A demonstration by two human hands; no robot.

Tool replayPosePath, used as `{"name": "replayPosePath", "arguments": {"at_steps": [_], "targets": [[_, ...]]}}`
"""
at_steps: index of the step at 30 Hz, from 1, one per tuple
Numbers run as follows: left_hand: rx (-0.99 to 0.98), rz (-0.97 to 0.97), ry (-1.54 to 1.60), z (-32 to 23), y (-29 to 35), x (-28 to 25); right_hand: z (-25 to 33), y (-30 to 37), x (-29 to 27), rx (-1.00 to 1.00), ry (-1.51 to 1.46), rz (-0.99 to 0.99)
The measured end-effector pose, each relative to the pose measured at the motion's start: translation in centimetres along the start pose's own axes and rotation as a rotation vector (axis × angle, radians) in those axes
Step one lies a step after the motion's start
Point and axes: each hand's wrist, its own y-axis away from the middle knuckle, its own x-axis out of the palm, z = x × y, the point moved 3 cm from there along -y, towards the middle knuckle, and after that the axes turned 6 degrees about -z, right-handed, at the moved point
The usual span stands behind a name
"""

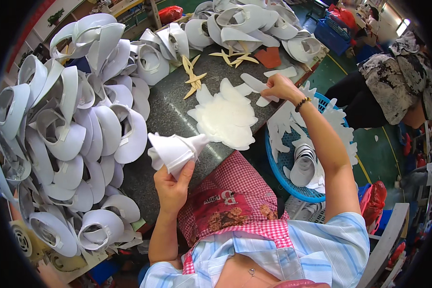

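My left hand [172, 194] grips a white folded, cone-like piece [176, 148] of soft sheet material, held up at the front edge of the dark speckled table [170, 103]. My right arm reaches out to the far right edge of the table. There my right hand [279, 88] has its fingers pinched on a white flat lobed piece [253, 82], whose narrow arms stick out on both sides of the fingers. Between my hands lies a stack of white flat pieces [224, 117] with petal-like edges.
Many white curved, visor-like pieces [103, 127] are heaped along the left and back. Beige pointed pieces [193, 77] and a reddish-brown piece [269, 57] lie at the back. A blue basket [279, 180] holding white cut-outs stands at the right. Another person [389, 72] is beyond it.
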Motion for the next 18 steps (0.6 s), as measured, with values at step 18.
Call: {"name": "replayPosePath", "arguments": {"at_steps": [18], "targets": [[-0.215, 0.343, 0.436, -0.6, -3.8, 2.1, 17.2, 14.2, 2.8, -0.402, -1.199, 0.089]]}}
